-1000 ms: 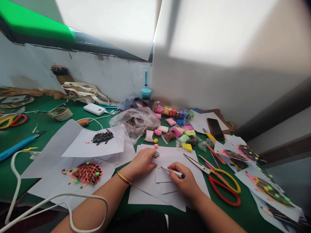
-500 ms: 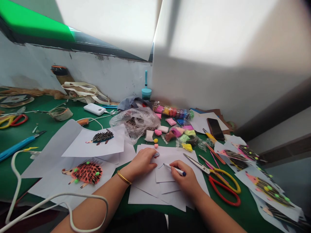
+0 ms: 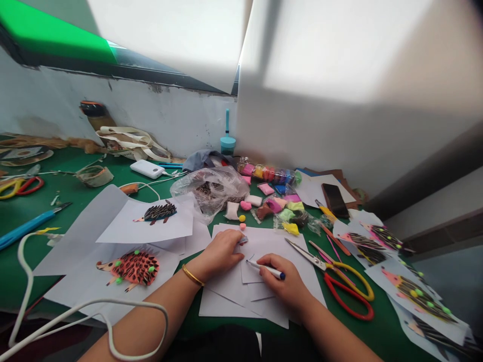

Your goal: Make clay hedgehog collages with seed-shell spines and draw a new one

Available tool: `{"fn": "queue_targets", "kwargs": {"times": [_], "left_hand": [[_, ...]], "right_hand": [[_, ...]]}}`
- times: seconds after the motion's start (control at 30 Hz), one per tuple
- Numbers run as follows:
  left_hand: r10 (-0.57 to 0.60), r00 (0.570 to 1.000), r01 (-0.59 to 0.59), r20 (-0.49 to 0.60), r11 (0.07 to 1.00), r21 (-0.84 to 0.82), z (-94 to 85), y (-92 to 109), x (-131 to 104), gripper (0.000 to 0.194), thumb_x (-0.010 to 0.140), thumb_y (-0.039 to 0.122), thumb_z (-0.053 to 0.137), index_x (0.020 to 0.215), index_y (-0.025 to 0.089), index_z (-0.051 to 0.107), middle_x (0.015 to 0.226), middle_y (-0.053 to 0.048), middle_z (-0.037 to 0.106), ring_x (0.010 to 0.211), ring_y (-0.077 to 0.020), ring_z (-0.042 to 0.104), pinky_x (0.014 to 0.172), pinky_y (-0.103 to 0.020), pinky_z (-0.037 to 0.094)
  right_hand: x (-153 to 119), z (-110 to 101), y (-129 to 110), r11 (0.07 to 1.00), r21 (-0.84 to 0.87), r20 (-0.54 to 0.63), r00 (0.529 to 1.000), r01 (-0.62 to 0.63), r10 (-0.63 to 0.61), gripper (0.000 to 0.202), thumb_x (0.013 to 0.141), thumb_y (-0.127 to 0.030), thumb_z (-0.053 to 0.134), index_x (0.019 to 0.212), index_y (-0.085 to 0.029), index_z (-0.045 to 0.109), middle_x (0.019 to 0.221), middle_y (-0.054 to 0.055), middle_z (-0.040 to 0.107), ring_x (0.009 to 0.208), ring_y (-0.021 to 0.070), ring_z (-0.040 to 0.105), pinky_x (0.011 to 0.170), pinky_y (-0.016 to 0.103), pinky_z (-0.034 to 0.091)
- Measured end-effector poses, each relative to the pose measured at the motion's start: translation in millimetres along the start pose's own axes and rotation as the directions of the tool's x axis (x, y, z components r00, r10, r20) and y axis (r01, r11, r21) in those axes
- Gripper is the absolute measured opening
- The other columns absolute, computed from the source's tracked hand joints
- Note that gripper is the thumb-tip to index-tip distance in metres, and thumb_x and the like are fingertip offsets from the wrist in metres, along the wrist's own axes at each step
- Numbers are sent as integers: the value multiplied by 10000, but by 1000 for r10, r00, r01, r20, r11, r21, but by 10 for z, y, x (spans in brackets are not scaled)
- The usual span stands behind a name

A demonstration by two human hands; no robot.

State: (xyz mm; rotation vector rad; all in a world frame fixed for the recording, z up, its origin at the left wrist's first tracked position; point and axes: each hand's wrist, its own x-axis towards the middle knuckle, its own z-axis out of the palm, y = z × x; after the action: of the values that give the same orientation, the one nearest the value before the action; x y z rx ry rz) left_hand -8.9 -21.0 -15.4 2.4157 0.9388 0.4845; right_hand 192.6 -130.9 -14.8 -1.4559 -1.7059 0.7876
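Pinched in my right hand (image 3: 281, 276) is a white marker pen (image 3: 266, 270) with a dark blue end, its tip on a small sheet of white paper (image 3: 260, 276). A short, thin line shows on that sheet near the tip. My left hand (image 3: 223, 251), a gold bangle at its wrist, rests on the paper's left side with curled fingers. A small grey-blue thing (image 3: 243, 240) sits at its fingertips; what it is I cannot make out. Larger white sheets (image 3: 226, 306) lie stacked beneath both hands.
Scissors (image 3: 332, 274) with red and yellow handles lie right of the sheets. Hedgehog pictures (image 3: 132, 269) flank both sides. Clay packets (image 3: 266, 189) and a plastic bag (image 3: 211, 188) of seeds stand behind. A white cable (image 3: 22, 281) loops over the left front.
My right hand has moved the marker pen slightly left and toward me, and the pen leans lower. The short line by the tip looks different. My left hand stays put.
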Motion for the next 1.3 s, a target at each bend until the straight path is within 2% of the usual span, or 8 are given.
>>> {"fn": "queue_targets", "kwargs": {"times": [0.37,0.63,0.87,1.13,1.3], "left_hand": [[-8,1000,8,0,1000,-4,-6,7,-1,370,715,173,691,1070,215,596,1095,-64,637,1068,-256,564,925,-373,432],[-16,1000,16,9,1000,0,-7,9,0,381,714,178,693,1081,220,600,1105,-67,638,1074,-264,567,919,-372,437],[-9,1000,9,12,1000,3,-16,18,2,386,716,171,686,1090,211,599,1112,-68,639,1069,-260,569,914,-365,439],[3,1000,-3,-4,1000,11,0,1,6,382,708,167,694,1078,205,604,1103,-66,645,1055,-257,575,908,-363,442],[0,1000,0,0,1000,14,2,-3,5,379,712,177,696,1078,207,604,1105,-64,645,1054,-258,577,911,-368,437]], "right_hand": [[5,3,5,1000,-24,28,1000,9,-9,148,837,-241,560,921,-222,679,910,29,722,867,195,662,794,295,500],[5,-12,13,998,-15,-83,994,-68,66,132,849,-273,538,860,-217,658,846,25,699,820,198,647,747,288,494],[15,-19,40,994,-17,-131,986,-110,107,148,868,-307,525,861,-212,639,844,31,684,825,206,634,744,294,480],[18,-22,63,993,1,-131,984,-122,121,157,872,-317,535,915,-216,647,901,32,696,869,210,637,782,296,485],[-19,-25,10,995,35,-93,991,-91,93,143,866,-286,541,909,-210,654,852,23,690,803,188,636,728,275,484]]}}
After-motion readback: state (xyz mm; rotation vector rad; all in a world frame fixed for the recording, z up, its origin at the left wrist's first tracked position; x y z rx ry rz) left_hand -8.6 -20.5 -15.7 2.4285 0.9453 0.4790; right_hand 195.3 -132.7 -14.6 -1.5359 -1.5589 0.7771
